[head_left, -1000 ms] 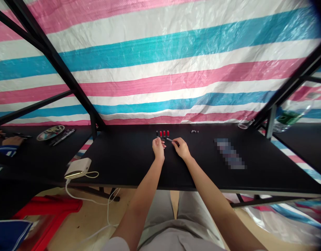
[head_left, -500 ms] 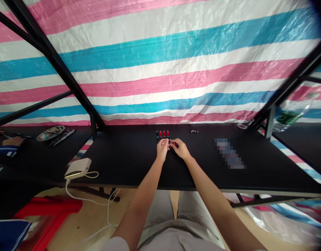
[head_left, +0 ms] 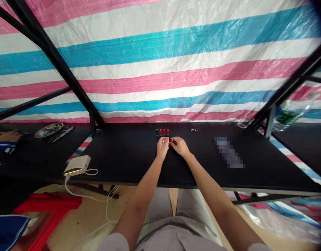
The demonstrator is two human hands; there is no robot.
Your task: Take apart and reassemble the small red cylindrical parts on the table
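Observation:
Close together over the middle of the black table (head_left: 139, 158), both of my hands have their fingers closed around something small. My left hand (head_left: 163, 146) pinches with thumb and fingers at the left side. From the right, my right hand (head_left: 179, 146) pinches at the same spot, where a small dark bit shows between the fingertips. Its kind is too small and covered to make out. Just beyond the fingers stand a black small cylinder (head_left: 157, 132) and three red small cylinders (head_left: 164, 132) in a row. Several tiny shiny pieces (head_left: 194, 130) lie to their right.
A pixelated flat object (head_left: 228, 152) lies right of my hands. At the left is a white power bank (head_left: 79, 164) with a cable. A clear cup (head_left: 245, 122) and a bottle (head_left: 288, 118) stand back right. Far left are a dish (head_left: 49, 130), pens (head_left: 61, 135) and another person's hand (head_left: 10, 136).
My fingers have shifted slightly around the small thing, and the right fingers have turned inward a little. The view has tilted slightly. The row of cylinders is unchanged.

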